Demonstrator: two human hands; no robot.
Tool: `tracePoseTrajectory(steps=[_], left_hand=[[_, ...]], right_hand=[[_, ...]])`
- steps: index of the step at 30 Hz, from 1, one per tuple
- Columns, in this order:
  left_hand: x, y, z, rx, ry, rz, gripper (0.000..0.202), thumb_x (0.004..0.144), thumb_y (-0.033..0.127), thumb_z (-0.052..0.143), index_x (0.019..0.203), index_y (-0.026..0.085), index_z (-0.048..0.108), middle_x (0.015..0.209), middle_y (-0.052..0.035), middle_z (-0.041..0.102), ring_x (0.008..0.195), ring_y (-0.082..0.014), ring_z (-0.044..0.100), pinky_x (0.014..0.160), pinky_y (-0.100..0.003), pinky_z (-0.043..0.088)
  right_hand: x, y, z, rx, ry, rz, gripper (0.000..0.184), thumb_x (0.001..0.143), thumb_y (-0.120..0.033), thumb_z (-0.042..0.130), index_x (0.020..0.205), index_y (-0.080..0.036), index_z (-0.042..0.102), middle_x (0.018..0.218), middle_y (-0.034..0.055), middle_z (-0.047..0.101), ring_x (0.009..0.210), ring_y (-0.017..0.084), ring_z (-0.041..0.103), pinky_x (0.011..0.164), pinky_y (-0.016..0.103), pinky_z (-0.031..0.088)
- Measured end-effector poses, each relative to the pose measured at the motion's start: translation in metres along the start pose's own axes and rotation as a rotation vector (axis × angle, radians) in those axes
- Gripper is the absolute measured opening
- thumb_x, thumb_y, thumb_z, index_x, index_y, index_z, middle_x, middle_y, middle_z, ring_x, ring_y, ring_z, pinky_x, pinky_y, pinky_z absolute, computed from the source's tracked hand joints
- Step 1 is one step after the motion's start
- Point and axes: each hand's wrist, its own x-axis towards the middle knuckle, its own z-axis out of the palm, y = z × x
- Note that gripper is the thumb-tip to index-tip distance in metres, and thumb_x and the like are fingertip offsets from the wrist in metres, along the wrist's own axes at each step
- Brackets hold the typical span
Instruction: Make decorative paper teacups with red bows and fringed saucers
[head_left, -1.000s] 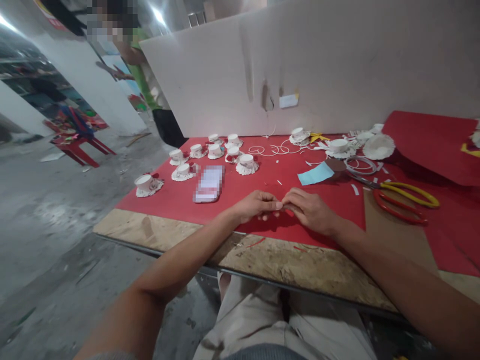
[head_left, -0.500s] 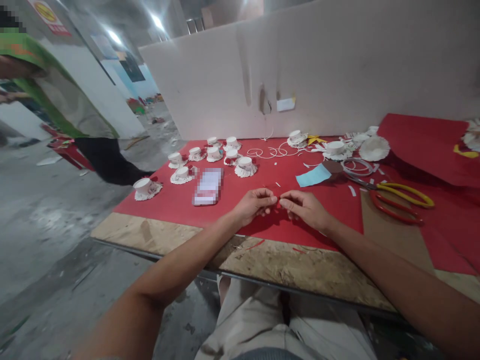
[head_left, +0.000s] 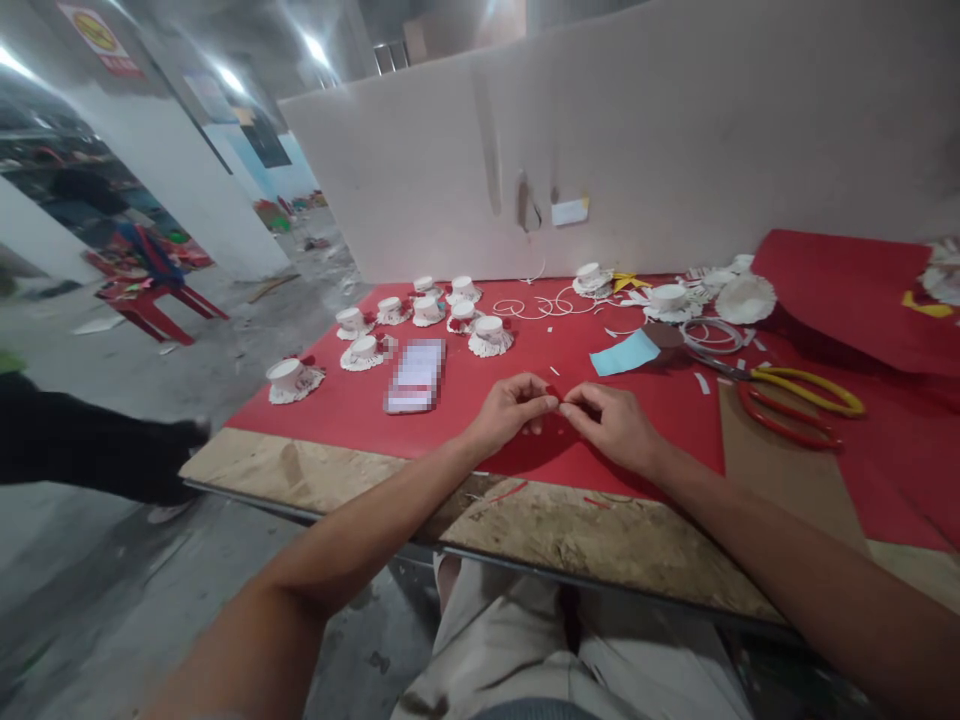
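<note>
1. Red scrap (head_left: 553,392) sits pinched at our left hand's (head_left: 512,412) fingertips.
2. It lies just left of our right hand (head_left: 615,420); whether that grips too, we cannot tell.
3. Its long axis is too small to read.

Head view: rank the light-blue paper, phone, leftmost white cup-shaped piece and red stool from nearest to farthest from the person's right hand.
From the right hand:
1. Light-blue paper: just beyond it.
2. Phone: over on the left.
3. Leftmost white cup-shaped piece: near the table's left edge.
4. Red stool: farther left, on the floor.
</note>
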Motion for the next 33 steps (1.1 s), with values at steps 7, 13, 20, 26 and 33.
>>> tracePoseTrajectory(steps=[7,13,20,26,33], left_hand=[[-0.003,0.004,0.0,0.102,-0.024,0.097,0.025,0.07,0.033,0.069,0.082,0.015,0.059,0.058,0.004,0.057,0.045,-0.0065,0.052,0.047,-0.018,0.04],[-0.004,0.002,-0.004,0.204,0.017,0.241,0.02,0.071,0.032,0.068,0.08,0.015,0.064,0.079,-0.0028,0.064,0.051,-0.0073,0.054,0.053,-0.022,0.043],[-0.006,-0.004,-0.004,0.362,0.087,0.271,0.036,0.068,0.036,0.072,0.098,0.017,0.064,0.074,-0.0011,0.062,0.058,-0.0089,0.049,0.058,-0.022,0.041],[-0.01,0.001,-0.002,0.388,0.072,0.303,0.033,0.07,0.036,0.071,0.095,0.016,0.064,0.078,-0.0032,0.063,0.064,-0.011,0.054,0.061,-0.023,0.043],[-0.008,0.007,-0.004,0.276,-0.023,0.243,0.019,0.071,0.03,0.07,0.069,0.013,0.062,0.062,0.0003,0.058,0.051,-0.0076,0.051,0.052,-0.021,0.039]], right_hand=[[-0.005,0.002,-0.001,-0.152,0.065,-0.179,0.009,0.085,-0.022,0.047,0.08,-0.019,0.053,0.073,0.0028,0.058,0.061,0.013,0.053,0.057,0.025,0.037],[-0.005,0.003,-0.006,-0.167,0.079,-0.248,0.01,0.087,-0.023,0.047,0.092,-0.019,0.055,0.079,0.0044,0.062,0.062,0.013,0.056,0.058,0.025,0.04],[-0.004,-0.003,-0.017,-0.376,0.075,-0.379,0.019,0.089,-0.017,0.042,0.084,-0.017,0.06,0.081,0.01,0.064,0.076,0.02,0.059,0.069,0.031,0.041],[-0.004,-0.004,-0.017,-0.37,0.042,-0.396,0.019,0.088,-0.019,0.044,0.079,-0.019,0.06,0.077,0.0087,0.063,0.075,0.02,0.058,0.068,0.031,0.041],[-0.004,-0.004,-0.011,-0.224,0.022,-0.38,0.014,0.085,-0.017,0.045,0.075,-0.018,0.055,0.067,0.0027,0.057,0.059,0.013,0.051,0.056,0.026,0.036]])
